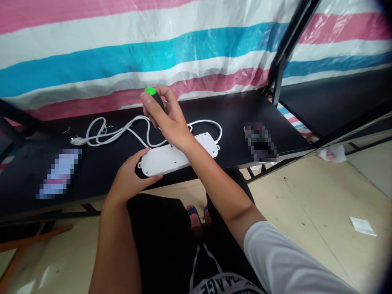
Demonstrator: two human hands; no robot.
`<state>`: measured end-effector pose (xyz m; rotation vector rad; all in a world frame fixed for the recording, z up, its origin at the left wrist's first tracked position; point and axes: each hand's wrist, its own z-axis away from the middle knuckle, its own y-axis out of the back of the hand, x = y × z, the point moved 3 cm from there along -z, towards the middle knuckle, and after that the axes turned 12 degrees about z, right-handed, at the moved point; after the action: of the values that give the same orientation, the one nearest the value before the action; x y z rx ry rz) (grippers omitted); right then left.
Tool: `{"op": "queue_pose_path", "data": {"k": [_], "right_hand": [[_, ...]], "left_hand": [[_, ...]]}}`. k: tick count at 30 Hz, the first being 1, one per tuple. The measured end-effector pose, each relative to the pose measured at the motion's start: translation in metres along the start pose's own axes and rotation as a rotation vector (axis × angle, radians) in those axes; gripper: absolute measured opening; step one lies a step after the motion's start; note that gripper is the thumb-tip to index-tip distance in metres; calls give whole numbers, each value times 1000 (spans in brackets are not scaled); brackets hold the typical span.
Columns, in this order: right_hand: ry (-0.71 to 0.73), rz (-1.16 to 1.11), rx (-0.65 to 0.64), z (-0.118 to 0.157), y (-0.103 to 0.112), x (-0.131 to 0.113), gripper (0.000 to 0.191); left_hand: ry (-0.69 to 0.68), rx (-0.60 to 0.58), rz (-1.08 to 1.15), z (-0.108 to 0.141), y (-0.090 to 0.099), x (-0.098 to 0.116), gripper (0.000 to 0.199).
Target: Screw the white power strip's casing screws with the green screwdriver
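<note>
A white power strip (167, 159) lies on the black table, its flat underside with small screws facing up. My left hand (130, 173) grips its left end, thumb along the near edge and fingers at the far side. Above the strip, my right hand (167, 108) is closed round a screwdriver (157, 98) with a black handle and a bright green end cap. The screwdriver's shaft is hidden by the hand. My right forearm covers part of the strip. From the strip's right end a white cord (124, 132) runs behind it and loops to the left, ending in a plug (79, 141).
On the black table (232, 110), a blurred-out flat item (59, 173) lies at left and another (261, 142) at right. Striped plastic sheeting (137, 49) hangs behind. A black metal post (284, 53) rises at the right. White paper (363, 226) lies on the floor.
</note>
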<state>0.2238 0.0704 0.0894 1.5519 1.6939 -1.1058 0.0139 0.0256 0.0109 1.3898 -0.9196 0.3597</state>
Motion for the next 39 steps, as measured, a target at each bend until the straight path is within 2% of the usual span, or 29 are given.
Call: {"op": "queue_pose_path", "data": {"k": [3, 8, 13, 15, 19, 21, 24, 31, 39], "right_hand": [[133, -53, 15, 2, 2, -4, 61], [-16, -9, 17, 5, 5, -10, 71], [-51, 6, 38, 4, 8, -17, 79], [-26, -8, 30, 3, 9, -17, 76], [26, -96, -8, 4, 13, -15, 52], [56, -109, 5, 4, 15, -13, 49], [81, -102, 49, 3, 16, -9, 53], [11, 19, 96, 5, 12, -3, 78], [34, 20, 51, 7, 10, -8, 78]], "left_hand": [[-5, -3, 8, 0, 0, 0, 100], [-4, 0, 13, 0, 0, -2, 100], [-32, 2, 15, -1, -1, -3, 100], [-36, 2, 17, -1, -1, -3, 99], [-42, 14, 30, 0, -1, -3, 98], [-45, 5, 45, 0, -2, -2, 100], [-52, -4, 56, 1, -3, -3, 102], [-80, -5, 65, 0, -4, -7, 101], [-67, -4, 50, 1, -3, -5, 102]]}}
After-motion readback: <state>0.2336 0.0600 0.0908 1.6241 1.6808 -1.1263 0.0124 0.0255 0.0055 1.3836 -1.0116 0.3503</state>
